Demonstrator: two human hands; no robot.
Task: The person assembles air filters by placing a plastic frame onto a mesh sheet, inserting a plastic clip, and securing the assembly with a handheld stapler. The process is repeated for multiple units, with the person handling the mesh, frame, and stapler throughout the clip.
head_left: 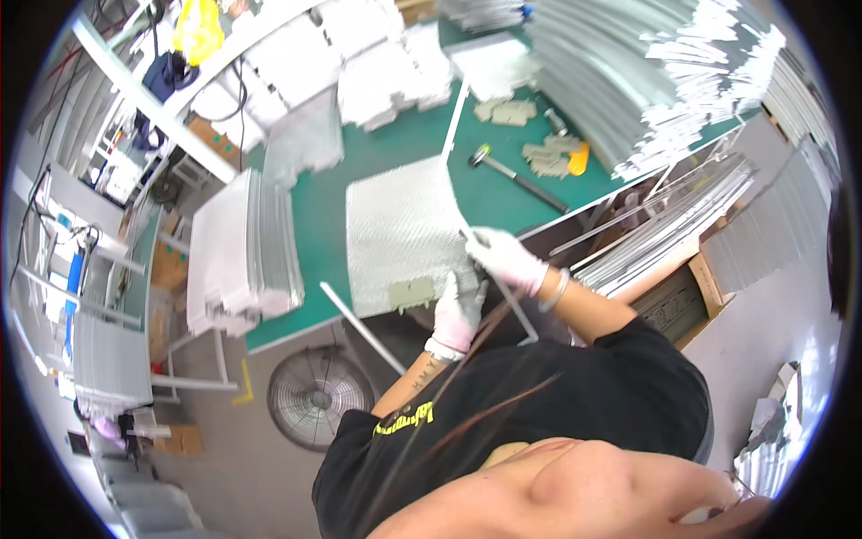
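A silver mesh panel (404,220) lies tilted over the near edge of the green table, straight ahead of me. My left hand (458,319), in a white glove, is closed on its near edge, thumb on top and the other fingers partly hidden. At the panel's right edge, my gloved right hand (507,258) pinches a thin white strip (515,310) that runs down toward my body. A flat grey-green notched piece (412,293) sits at the panel's near edge, beside my left hand. Another white strip (361,327) slants off the table's near edge.
A hammer (521,180) lies on the green table (321,216), right of the panel, near notched pieces (549,157) and an orange item (579,159). Panel stacks (235,247) stand left, long metal strips (602,81) far right. A floor fan (321,398) stands below the table's near-left edge.
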